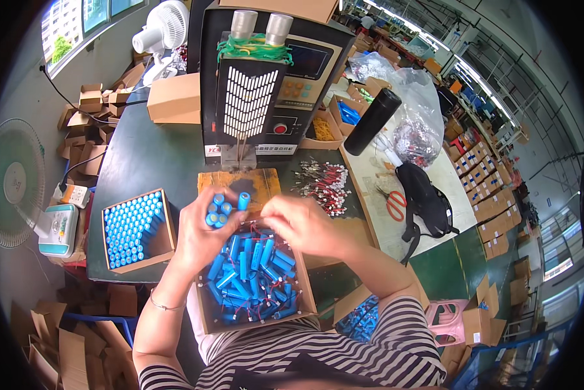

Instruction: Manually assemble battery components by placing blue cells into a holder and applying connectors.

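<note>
Head view: my left grip [198, 220] holds blue cells [218, 209] near the cardboard box [307, 286], best kept snug so none slip, but I can't tell if my right grip [300, 224] pinches anything.

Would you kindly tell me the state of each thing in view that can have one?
Left hand: closed around several blue cells
Right hand: curled, grip unclear
Left cardboard box: open, partly filled, cells upright
Near cardboard box: open, contents jumbled
Wire leads: loosely heaped
Scissors: lying flat
Machine screen: looks dark
Upper white fan: upright, spinning unclear
</note>
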`<state>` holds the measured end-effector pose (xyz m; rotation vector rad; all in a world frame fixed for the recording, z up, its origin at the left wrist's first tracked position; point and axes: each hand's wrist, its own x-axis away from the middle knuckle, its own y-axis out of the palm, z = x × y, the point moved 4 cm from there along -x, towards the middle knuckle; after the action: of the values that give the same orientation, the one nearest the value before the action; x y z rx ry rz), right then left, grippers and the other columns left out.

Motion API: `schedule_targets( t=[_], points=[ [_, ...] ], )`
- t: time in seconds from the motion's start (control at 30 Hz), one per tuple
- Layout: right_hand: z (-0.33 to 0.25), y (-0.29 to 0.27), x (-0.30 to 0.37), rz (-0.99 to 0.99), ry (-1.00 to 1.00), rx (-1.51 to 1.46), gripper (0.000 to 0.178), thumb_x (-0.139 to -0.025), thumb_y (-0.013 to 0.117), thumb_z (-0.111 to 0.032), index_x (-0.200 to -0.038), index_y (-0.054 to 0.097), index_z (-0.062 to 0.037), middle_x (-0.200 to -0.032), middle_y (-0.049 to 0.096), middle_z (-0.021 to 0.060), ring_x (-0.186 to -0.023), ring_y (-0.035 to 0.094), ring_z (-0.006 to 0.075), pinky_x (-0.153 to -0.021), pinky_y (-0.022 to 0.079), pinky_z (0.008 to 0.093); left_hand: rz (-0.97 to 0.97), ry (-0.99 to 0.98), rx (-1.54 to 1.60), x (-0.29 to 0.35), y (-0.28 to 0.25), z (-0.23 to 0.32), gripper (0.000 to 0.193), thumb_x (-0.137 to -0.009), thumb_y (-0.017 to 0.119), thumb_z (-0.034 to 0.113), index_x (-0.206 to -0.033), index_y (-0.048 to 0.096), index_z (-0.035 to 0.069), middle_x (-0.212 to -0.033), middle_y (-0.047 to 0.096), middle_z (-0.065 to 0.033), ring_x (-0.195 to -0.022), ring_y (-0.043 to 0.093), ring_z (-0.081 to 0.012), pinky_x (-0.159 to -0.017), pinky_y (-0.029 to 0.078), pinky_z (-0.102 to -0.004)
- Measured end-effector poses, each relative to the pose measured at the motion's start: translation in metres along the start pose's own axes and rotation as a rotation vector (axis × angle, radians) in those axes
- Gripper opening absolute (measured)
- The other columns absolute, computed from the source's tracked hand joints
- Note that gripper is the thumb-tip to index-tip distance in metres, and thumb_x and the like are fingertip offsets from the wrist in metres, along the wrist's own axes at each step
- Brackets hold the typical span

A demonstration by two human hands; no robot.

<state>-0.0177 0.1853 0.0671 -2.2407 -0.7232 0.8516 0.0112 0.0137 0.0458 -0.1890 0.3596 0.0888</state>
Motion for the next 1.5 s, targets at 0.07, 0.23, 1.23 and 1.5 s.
schedule_targets(
  t=[0.07,0.23,1.23,1.5],
  points=[
    [0.021,0.001,-0.002,-0.01,0.15,-0.076,0.008,-0.086,0.058,-0.006,-0.091,0.058,-0.0004,-0.071,0.061,0.0055,-0.061,0.06,0.0125,-0.055,0.048,0.0264,0.088,0.045,-0.121,-0.006,-0.002,-0.003,0.021,-0.073,0.071,0.006,-0.091,0.061,0.003,-0.083,0.064,-0.0093,-0.069,0.061,-0.0202,-0.067,0.048,-0.0297],
    [0.051,0.014,-0.012,0.042,0.355,-0.275,0.007,-0.088,0.057,-0.006,-0.089,0.058,0.0005,-0.069,0.059,0.0014,-0.059,0.055,0.0059,-0.054,0.047,0.0222,0.066,0.177,-0.374,-0.014,-0.008,-0.021,0.021,-0.072,0.071,0.01,-0.091,0.062,0.004,-0.086,0.063,-0.0122,-0.077,0.058,-0.0317,-0.077,0.044,-0.0356],
    [0.067,0.05,-0.038,0.404,0.497,-1.012,0.008,-0.088,0.059,-0.008,-0.085,0.055,-0.0027,-0.074,0.058,0.0024,-0.058,0.051,0.0049,-0.048,0.038,0.0164,0.059,0.043,-0.464,-0.043,-0.002,-0.044,0.026,-0.069,0.076,0.016,-0.079,0.057,0.002,-0.071,0.055,-0.013,-0.077,0.044,-0.0297,-0.073,0.04,-0.039],
    [0.066,0.054,-0.041,0.449,0.49,-0.956,0.007,-0.088,0.057,-0.005,-0.084,0.055,-0.0012,-0.073,0.058,0.0031,-0.058,0.051,0.0057,-0.051,0.04,0.0171,0.078,0.066,-0.473,-0.043,-0.005,-0.043,0.027,-0.069,0.076,0.017,-0.081,0.057,0.002,-0.073,0.057,-0.0139,-0.076,0.045,-0.03,-0.074,0.04,-0.0392]
  ],
)
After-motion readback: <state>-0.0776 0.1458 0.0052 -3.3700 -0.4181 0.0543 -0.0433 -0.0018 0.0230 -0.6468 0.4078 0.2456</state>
